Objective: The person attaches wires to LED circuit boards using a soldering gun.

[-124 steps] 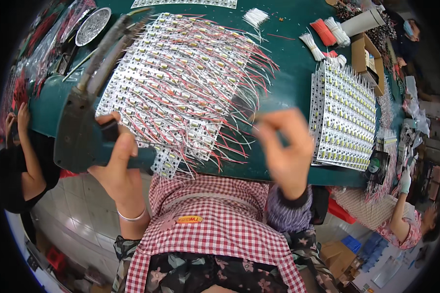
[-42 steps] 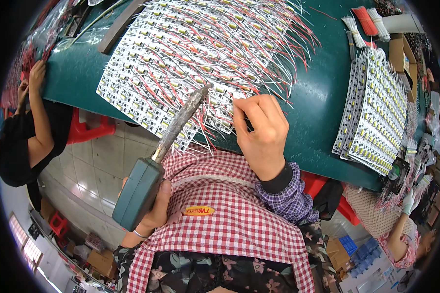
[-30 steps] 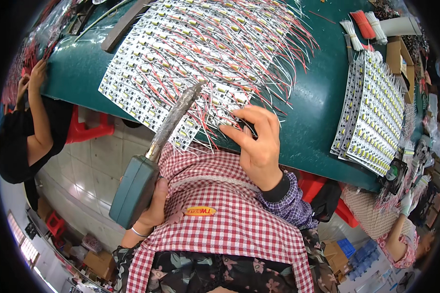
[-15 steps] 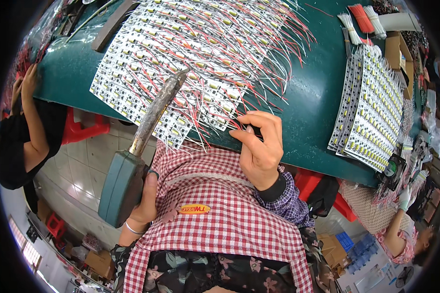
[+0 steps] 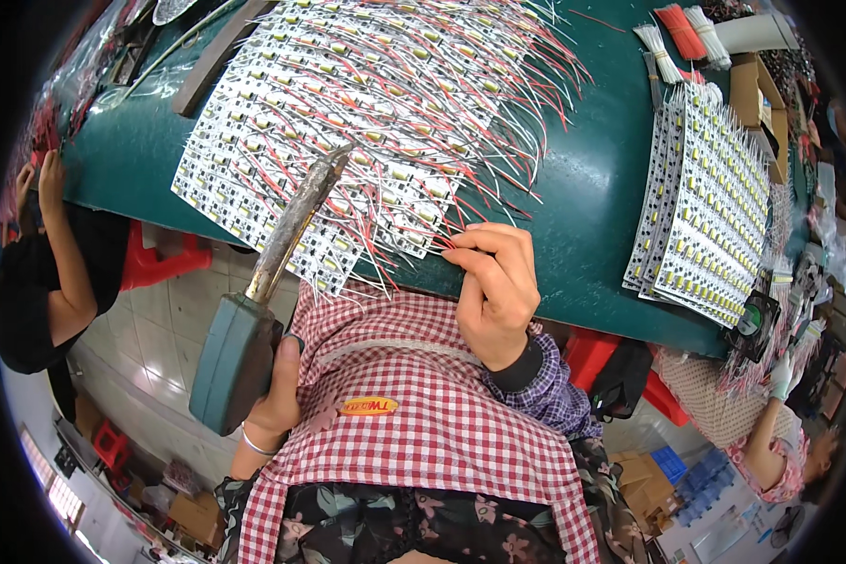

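My left hand is closed round the green handle of a soldering iron. Its long, scorched metal shaft slants up and right, the tip over a white circuit board panel on the bench. Red and white wires stick out in rows across that panel, among small yellow and black components. At the panel's near right corner, my right hand has thumb and fingertips pinched on red wire ends. Exactly how many wires are between the fingers is hard to make out.
More populated board panels lean in a stack at the right of the green bench. Bundles of red and white wires and a cardboard box lie behind them. A dark bar rests at upper left. Co-workers sit on both sides.
My right hand has shifted slightly left, and its fingertips have come together on the red wires. The iron stays over the panel with little movement.
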`<state>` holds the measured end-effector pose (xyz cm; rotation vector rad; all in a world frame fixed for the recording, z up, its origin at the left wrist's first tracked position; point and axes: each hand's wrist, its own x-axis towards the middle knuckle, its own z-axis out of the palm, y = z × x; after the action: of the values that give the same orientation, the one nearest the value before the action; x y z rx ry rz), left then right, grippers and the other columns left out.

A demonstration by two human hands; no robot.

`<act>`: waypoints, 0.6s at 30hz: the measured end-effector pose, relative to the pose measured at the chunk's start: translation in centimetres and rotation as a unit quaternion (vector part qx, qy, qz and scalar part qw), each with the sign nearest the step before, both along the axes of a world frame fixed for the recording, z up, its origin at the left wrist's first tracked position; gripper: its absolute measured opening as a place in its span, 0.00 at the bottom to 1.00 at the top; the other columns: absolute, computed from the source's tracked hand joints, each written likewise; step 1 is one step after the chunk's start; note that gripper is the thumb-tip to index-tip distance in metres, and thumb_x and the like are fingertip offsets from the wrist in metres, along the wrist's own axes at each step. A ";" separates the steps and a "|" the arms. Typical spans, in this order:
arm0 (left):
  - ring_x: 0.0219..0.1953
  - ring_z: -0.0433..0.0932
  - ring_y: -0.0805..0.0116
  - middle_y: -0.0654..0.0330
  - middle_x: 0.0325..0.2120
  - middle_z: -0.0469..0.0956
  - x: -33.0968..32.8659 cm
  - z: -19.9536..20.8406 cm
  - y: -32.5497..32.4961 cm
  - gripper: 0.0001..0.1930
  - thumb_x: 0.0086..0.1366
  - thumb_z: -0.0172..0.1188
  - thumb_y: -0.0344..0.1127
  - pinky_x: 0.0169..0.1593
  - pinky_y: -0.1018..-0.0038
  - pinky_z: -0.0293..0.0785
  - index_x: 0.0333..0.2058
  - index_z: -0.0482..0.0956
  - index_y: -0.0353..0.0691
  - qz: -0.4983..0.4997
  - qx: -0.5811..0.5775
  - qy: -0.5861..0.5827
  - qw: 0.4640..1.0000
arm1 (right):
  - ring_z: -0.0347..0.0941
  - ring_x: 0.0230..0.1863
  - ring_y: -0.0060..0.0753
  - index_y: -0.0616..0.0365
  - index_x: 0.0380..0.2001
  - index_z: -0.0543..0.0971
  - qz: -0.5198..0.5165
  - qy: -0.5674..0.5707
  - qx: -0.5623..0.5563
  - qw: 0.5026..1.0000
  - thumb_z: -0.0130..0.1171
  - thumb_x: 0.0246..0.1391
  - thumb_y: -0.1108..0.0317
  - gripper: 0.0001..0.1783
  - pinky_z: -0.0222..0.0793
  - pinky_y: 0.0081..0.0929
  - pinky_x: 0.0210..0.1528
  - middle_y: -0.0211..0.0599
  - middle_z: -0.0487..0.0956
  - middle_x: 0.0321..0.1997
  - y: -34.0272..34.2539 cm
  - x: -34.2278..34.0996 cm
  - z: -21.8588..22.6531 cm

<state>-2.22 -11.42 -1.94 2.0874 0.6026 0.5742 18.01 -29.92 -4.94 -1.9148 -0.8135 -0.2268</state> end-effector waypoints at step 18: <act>0.24 0.65 0.79 0.60 0.34 0.73 7.6 3.2 0.1 0.21 0.66 0.57 0.25 0.27 0.82 0.62 0.57 0.69 0.28 0.104 -0.169 -0.076 0.977 | 0.35 0.78 0.58 0.72 0.70 0.50 -0.018 0.050 -0.326 0.944 0.58 0.57 0.44 0.52 0.29 0.67 0.72 0.58 0.44 0.77 1.6 5.5 2.2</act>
<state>5.41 -11.30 1.23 1.6575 0.7768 0.6914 23.52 -28.30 -2.77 -2.5347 -0.8512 0.1414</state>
